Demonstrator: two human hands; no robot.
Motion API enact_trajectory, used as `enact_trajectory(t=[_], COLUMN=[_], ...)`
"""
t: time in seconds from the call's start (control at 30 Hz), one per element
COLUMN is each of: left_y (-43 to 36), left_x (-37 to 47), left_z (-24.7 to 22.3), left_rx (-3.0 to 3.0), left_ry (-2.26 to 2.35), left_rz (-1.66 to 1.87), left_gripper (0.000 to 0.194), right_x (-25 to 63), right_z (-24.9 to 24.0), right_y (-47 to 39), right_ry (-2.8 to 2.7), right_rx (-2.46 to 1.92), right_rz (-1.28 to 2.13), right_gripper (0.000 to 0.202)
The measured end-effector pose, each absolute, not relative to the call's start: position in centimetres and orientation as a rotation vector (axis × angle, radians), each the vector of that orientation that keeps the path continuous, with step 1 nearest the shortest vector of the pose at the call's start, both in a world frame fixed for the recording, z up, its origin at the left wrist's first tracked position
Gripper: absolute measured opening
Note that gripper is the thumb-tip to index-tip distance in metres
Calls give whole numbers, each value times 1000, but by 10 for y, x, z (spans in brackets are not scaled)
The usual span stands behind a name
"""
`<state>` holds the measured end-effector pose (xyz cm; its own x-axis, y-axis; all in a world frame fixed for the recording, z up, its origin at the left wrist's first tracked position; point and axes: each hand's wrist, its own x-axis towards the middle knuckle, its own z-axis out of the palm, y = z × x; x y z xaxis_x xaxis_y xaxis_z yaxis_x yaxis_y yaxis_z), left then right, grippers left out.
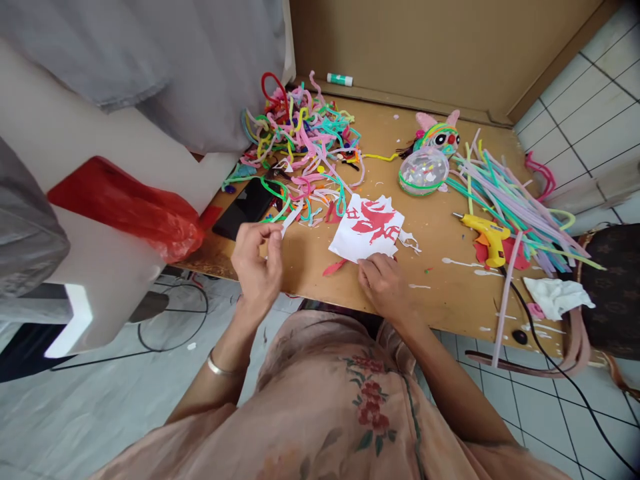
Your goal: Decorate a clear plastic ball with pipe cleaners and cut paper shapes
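Note:
My left hand (259, 261) is raised near the table's front edge, thumb and finger pinched on a narrow white strip (291, 220). A white sheet with red patches (367, 230) lies on the wooden table (320, 277). At the sheet's lower edge rests my right hand (384, 283), its fingers curled together on the paper; whether they grip it is hard to tell. A small red scrap (334, 268) lies just left of the sheet's lower corner. White cut scraps (411, 241) stick out at its right side.
Tangled pipe cleaners (310, 140) and a black phone (245, 210) are at the left. On the right are a yellow glue gun (487, 237), straight pipe cleaners (515, 193), a crumpled tissue (557, 297) and a brown bag (613, 293). A clear bowl (424, 172) stands before an eared figure (440, 137).

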<state>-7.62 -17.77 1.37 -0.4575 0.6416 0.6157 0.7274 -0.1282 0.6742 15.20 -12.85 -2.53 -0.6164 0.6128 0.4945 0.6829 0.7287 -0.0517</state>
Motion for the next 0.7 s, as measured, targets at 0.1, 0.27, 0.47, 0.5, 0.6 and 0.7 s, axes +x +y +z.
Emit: enact_trajectory(t=[0.1, 0.27, 0.47, 0.5, 0.6, 0.7], left_y=[-195, -191, -169, -167, -160, -149], left_x=[-42, -7, -19, -22, -36, -51], left_z=[18, 7, 1, 0, -3, -5], left_rx=[-1948, -2344, -2270, -2282, -2196, -2045], left_ry=[-2135, -2701, -2686, -2666, -2611, -2385], left_rz=[-1845, -1933, -2134, -2135, -2192, -2145], left_gripper=[22, 44, 52, 51, 49, 41], right_x=[152, 151, 152, 154, 160, 164], right_z=[-18, -8, -3, -2, 5, 11], right_y=[-131, -137, -140, -138, -130, -123], right_ry=[-2317, -2328, -2266, -2230, -2078, -1976], right_rx=[-1017, -960, -978, -997, -1044, -1045], right_rz=[-159, -285, -410, -405, -362, -314], right_gripper=[23, 21, 16, 16, 18, 17])
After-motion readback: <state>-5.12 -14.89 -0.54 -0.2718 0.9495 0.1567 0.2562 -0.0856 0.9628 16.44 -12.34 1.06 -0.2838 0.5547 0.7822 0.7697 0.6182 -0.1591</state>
